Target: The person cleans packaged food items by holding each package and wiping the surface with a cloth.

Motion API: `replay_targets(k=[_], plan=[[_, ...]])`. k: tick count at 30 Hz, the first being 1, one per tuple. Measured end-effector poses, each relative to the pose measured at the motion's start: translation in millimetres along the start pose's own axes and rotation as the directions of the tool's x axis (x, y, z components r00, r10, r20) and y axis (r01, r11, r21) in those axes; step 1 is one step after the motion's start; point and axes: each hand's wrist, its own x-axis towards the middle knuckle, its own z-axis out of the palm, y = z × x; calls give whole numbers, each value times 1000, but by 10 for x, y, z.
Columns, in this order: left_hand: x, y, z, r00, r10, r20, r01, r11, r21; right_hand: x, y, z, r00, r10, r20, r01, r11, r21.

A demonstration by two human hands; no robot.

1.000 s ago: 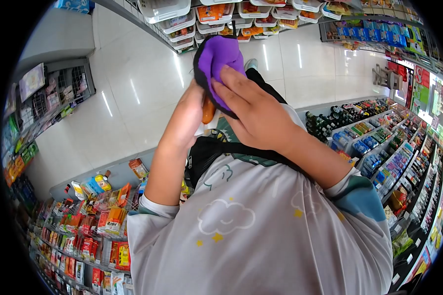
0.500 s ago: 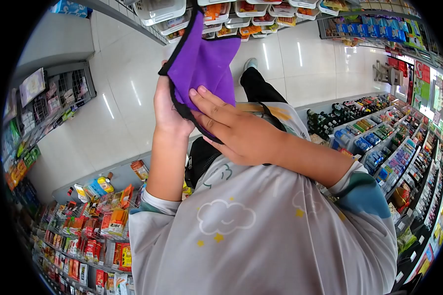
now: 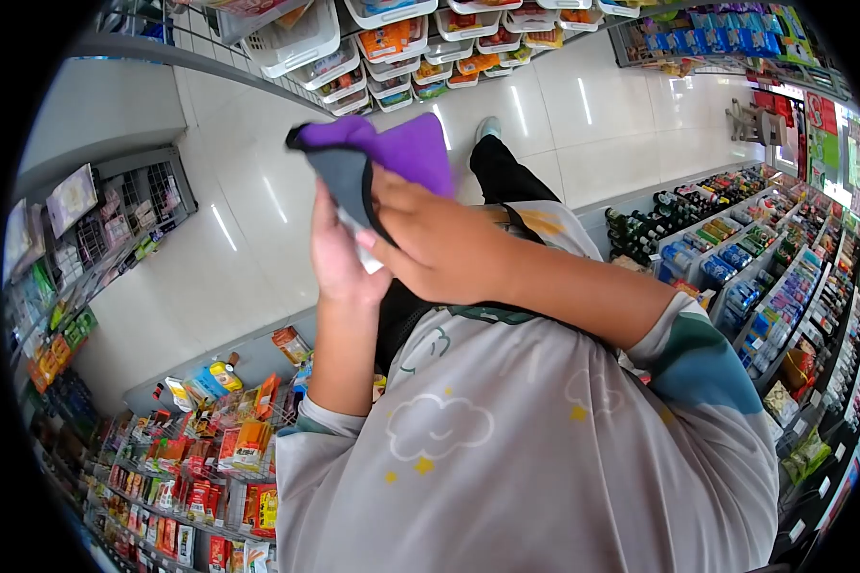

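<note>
A purple cloth [image 3: 416,151] with black edging is bunched between my two hands in front of my body. Part of it is folded over, so its grey underside faces up. My left hand [image 3: 339,256] supports it from below and behind, its fingers partly covered by the fabric. Over the near side, my right hand [image 3: 454,246] grips the edge, fingers curled round the fold. A small pale patch shows between the two palms, beneath the grey flap.
White baskets [image 3: 392,69] of packaged goods line a rack ahead. Snack shelves [image 3: 205,449] stand at the lower left, bottle and can shelves [image 3: 736,253] on the right. A wire rack [image 3: 115,191] is at the far left. Pale tiled floor [image 3: 229,153] runs between them.
The cloth has dropped from upright and spread to folded over, now showing its grey side. My right hand has gone from lying flat on it to curling round its edge.
</note>
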Motion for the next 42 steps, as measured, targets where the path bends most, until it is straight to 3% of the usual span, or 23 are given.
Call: replay_targets(k=[2, 4, 5, 7, 8, 9, 10, 11, 12, 14, 16, 18, 20, 21, 22, 23, 25, 27, 28, 31, 36, 39, 42], plan=[[17, 116, -203, 997, 58, -45, -58, 998, 15, -93, -15, 26, 997, -63, 49, 63, 998, -1], [-84, 164, -264, 911, 203, -360, -145, 973, 182, -105, -25, -5, 996, -91, 14, 90, 995, 44], [-111, 246, -602, 983, 180, -35, -176, 980, 90, -96, -47, -98, 983, 24, 180, -47, 991, 125], [-117, 330, -513, 970, 241, -42, -239, 970, 35, -34, -201, -399, 850, 269, 452, -394, 895, 208], [-115, 373, -407, 953, 299, -50, -301, 953, -24, -78, -195, -447, 851, 269, 452, -394, 895, 209], [-42, 389, -124, 976, 214, 26, -212, 976, -56, -119, -192, -484, 858, 352, 374, -470, 831, 298], [-39, 473, -125, 965, 250, 81, -251, 968, -5, -148, -193, -504, 847, 438, 302, -529, 754, 391], [-51, 454, -87, 946, 324, -17, -323, 945, 49, -248, -86, -319, 928, 371, -17, -322, 826, 463], [-59, 429, 49, 911, 398, -111, -387, 916, 110, -287, -56, -383, 929, 370, -12, -323, 825, 464], [-66, 430, 65, 934, 352, -63, -355, 934, -42, -382, 22, -565, 805, 539, 247, -479, 344, 808], [-63, 334, 149, 929, 348, -125, -346, 938, 36, -398, 81, -605, 776, 589, 224, -498, 356, 791], [-90, 205, 246, 955, 295, -42, -293, 955, 43, -426, 196, -758, 744, 476, 469, -668, 546, 505], [-75, 48, 385, 966, 256, -33, -254, 966, 49, -392, 143, -851, 541, 556, 631, -826, 490, 277], [-57, -37, 491, 966, 255, -52, -248, 962, 112, -403, 114, -888, 540, 585, 606, -815, 543, 202], [-40, -121, 594, 963, 266, -48, -260, 959, 113, -415, 85, -932, 542, 611, 577, -797, 591, 124], [-21, -207, 702, 963, 270, -13, -263, 946, 190, -456, 104, -956, 695, 491, 526, -666, 716, 211], [16, -423, 992, 954, 299, -2, -275, 882, 383, -472, 78, -1045, 821, 342, 457, -525, 767, 370], [50, -620, 1188, 961, 272, 44, -263, 861, 435, -533, 78, -1125, 886, 298, 356, -451, 734, 509], [64, -719, 1279, 963, 263, 58, -259, 841, 476, -552, 107, -1192, 891, 287, 351, -440, 737, 513], [137, -944, 1518, 966, 241, 97, -255, 803, 539, -660, 209, -1424, 888, 381, 257, -439, 541, 717], [288, -1291, 1776, 966, 234, 113, -251, 730, 636, -868, 317, -2022, 907, 372, 195, -391, 578, 716], [359, -1523, 1894, 961, 247, 128, -264, 669, 695, -992, 470, -2215, 902, 358, 241, -412, 550, 726], [432, -1720, 1964, 947, 318, 48, -257, 658, 708, -1074, 642, -2322, 937, 298, 184, -327, 558, 762]])
